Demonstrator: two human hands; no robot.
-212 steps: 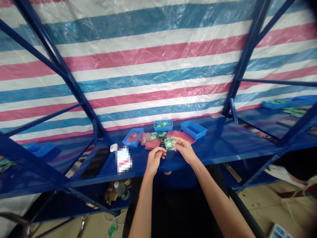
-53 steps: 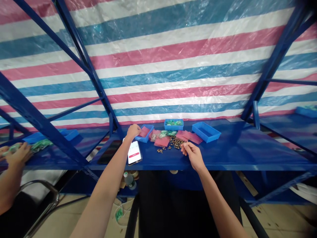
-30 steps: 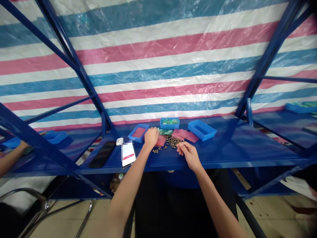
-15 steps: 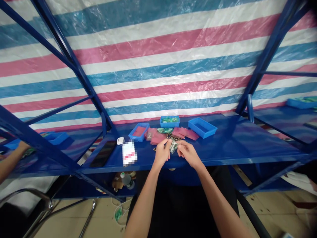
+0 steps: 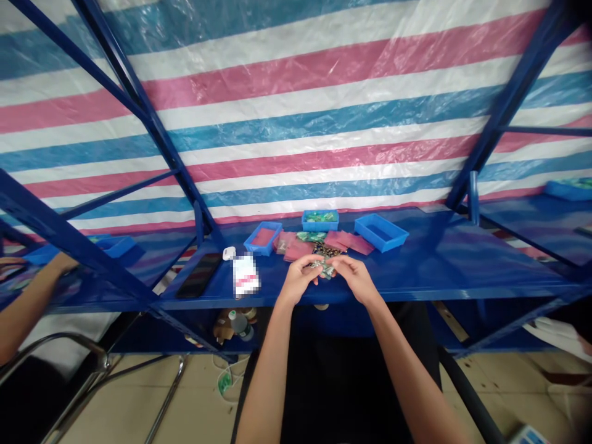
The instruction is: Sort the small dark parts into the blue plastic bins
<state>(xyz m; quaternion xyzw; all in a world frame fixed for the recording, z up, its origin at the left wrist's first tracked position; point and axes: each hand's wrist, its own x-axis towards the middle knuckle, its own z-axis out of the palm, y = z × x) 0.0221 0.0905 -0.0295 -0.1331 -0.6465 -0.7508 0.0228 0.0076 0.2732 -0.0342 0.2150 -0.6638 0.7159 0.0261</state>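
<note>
Two bare hands are brought close together over the near part of the blue table [image 5: 439,274]. The left hand [image 5: 296,280] and the right hand [image 5: 357,277] both pinch a small clear packet [image 5: 326,270], held between them; its contents and opening are too small to make out. Just beyond lies a heap of small brass-coloured parts [image 5: 330,250], loose on the surface. Pink sheets [image 5: 298,249] lie to its left, others to its right, and green packets [image 5: 311,236] on its far side.

Risks, as judged: if either grip slackens or the packet tilts while open, contents could spill onto the table. A knuckle brushing the heap could scatter parts, and any rolling toward the near edge could drop to the floor. Thin film may slip between fingertips or tear if pulled apart hard. Pink sheets close by could hide a stray part.
</note>
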